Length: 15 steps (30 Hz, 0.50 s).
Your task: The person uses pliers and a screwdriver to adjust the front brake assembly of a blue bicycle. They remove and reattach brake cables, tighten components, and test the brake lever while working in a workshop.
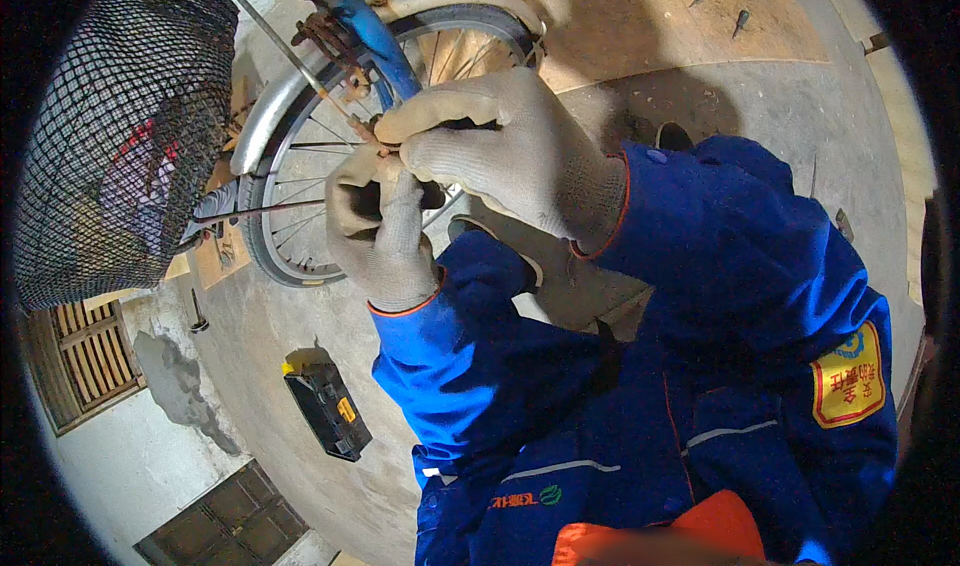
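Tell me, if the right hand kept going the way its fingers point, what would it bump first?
Probably the bicycle wheel: the right hand points left at its axle end, beside the left hand. Depth is hard to judge.

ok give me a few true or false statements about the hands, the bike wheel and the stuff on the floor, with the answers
1. Both hands wear light knit gloves. True: the left hand and right hand are both gloved.
2. The hands meet near the middle of a spoked wheel. True.
3. The fork above the wheel is red. False: it is blue, with rust near its top.
4. A black mesh basket sits on the person's left. True.
5. The black and yellow case is held in the right hand. False: it lies on the concrete floor, apart from both hands.
6. The sleeves are green. False: they are blue.
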Available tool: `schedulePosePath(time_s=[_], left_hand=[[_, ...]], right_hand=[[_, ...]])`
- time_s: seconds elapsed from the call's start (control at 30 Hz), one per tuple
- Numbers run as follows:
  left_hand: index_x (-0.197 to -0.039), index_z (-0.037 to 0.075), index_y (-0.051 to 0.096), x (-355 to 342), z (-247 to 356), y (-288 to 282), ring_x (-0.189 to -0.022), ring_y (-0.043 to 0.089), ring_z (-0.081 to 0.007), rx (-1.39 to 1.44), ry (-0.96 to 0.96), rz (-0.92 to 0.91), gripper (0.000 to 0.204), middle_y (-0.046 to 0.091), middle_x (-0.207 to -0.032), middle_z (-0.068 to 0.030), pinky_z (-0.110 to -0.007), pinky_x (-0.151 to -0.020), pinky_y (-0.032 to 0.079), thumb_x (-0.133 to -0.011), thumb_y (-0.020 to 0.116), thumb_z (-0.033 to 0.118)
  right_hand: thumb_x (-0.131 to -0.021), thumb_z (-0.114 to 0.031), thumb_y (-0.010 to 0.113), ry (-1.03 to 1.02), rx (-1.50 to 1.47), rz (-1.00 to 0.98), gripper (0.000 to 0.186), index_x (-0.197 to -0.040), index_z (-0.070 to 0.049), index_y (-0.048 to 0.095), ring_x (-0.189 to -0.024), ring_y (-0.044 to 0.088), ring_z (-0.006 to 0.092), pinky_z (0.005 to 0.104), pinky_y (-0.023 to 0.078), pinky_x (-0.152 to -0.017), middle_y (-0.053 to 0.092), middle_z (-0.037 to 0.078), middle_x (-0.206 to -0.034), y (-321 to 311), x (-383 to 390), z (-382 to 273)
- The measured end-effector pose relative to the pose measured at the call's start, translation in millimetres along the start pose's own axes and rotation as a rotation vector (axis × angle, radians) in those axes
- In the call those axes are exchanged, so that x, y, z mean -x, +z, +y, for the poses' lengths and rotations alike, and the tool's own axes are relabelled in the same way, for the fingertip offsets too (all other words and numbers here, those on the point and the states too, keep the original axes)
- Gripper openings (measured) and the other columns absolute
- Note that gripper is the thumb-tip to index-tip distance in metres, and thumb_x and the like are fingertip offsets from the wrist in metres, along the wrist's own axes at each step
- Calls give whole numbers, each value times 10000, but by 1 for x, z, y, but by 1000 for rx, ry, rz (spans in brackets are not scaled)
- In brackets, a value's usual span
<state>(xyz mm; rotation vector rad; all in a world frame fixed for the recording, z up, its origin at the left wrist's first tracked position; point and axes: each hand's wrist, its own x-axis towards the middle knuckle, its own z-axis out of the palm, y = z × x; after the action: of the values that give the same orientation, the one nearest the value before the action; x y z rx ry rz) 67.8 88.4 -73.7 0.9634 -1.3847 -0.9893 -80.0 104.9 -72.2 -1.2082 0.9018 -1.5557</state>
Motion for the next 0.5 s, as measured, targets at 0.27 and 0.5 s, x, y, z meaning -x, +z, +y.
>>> schedulePosePath(time_s=[0.27, 0.5], left_hand=[[-1063, -52, 611, -4, 4, -6, -735, 634, -140, 284, -75, -176, 272, 639, -892, -97, -264, -666, 532, -969, 629, 203], [-1109, -56, 616, -2, 0, -5, -765, 637, -138, 142, -111, -100, 267, 651, -946, -107, -250, -658, 520, -953, 647, 158]], right_hand=[[-888, -51, 671, -25, 24, -4, 230, -1089, 49, 722, -862, 688, 122, 252, 558, -774, 743, 112, -987, 1, -1, -1], [-918, -59, 648, 49, -61, -17, 230, -1110, 54, 707, -883, 673, 113, 248, 549, -791, 734, 98, -994, -1, 0, -1]])
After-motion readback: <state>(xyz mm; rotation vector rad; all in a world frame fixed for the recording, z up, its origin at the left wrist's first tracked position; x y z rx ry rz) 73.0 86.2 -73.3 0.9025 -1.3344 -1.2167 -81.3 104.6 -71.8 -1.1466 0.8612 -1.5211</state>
